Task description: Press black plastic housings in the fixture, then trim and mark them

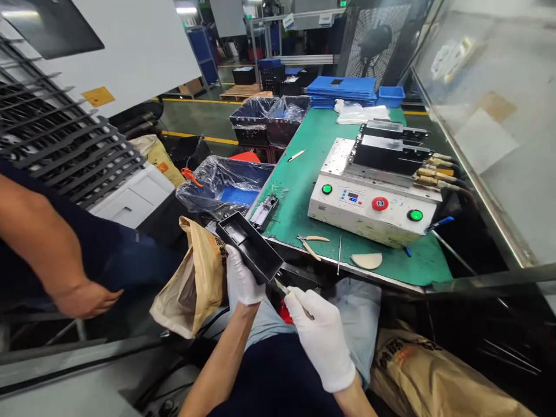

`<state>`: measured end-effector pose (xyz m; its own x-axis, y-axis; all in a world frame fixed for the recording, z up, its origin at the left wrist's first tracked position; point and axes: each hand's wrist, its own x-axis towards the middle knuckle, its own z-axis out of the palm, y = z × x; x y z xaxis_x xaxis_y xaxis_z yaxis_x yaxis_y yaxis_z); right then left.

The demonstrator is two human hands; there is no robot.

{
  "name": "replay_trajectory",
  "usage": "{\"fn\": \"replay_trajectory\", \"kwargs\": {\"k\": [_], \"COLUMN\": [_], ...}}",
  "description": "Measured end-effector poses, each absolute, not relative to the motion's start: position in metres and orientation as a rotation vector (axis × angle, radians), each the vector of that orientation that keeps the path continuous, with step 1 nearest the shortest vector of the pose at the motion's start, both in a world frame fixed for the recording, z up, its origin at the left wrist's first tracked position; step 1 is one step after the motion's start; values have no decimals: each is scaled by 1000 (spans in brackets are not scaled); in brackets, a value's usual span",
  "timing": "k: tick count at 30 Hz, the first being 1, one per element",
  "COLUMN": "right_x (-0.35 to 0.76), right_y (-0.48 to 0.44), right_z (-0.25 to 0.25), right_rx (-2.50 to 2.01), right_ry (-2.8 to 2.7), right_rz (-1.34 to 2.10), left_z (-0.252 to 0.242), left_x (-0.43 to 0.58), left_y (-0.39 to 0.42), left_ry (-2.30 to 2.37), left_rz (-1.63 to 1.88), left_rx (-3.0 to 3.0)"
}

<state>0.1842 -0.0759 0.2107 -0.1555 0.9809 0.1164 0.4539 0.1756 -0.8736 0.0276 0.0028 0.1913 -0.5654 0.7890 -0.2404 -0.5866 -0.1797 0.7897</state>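
My left hand point(242, 279), in a white glove, grips an open black plastic box point(260, 255) from below and its near side, holding it tilted over my lap. In my right hand point(320, 331), also gloved in white, is a slim knife point(281, 286); its tip is at the box's near right corner. Whether the blade touches the plastic I cannot tell. Just beyond the box, a second black plastic part point(264, 212) lies at the left edge of the green table point(299, 191). Nippers with pale handles point(316, 238) lie on the table's front edge.
A white machine point(373, 211) with green and red buttons holds black parts point(384, 153). A thin rod point(339, 253) and a pale half-round piece point(367, 261) lie in front. Left stand a paper sack point(204, 278) and a plastic-lined bin point(204, 194). A co-worker's bare hand point(89, 298) is at far left.
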Motion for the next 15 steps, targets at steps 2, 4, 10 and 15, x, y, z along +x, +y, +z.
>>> {"fn": "replay_trajectory", "kwargs": {"k": [2,4,10,15], "right_x": [186,189,194,193], "right_y": [-78,-78,-79,-79], "right_z": [210,208,201,201], "right_rx": [-1382,-1380,-1350,-1379], "right_ry": [-1720,-1709,-1709,-1714], "right_rz": [915,927,979,948], "left_z": [197,199,195,196], "left_x": [35,40,47,48], "left_y": [3,3,0,0], "left_ry": [1111,1085,1153,1196], "left_rz": [1866,1855,1832,1805], "left_rx": [282,283,251,336]}}
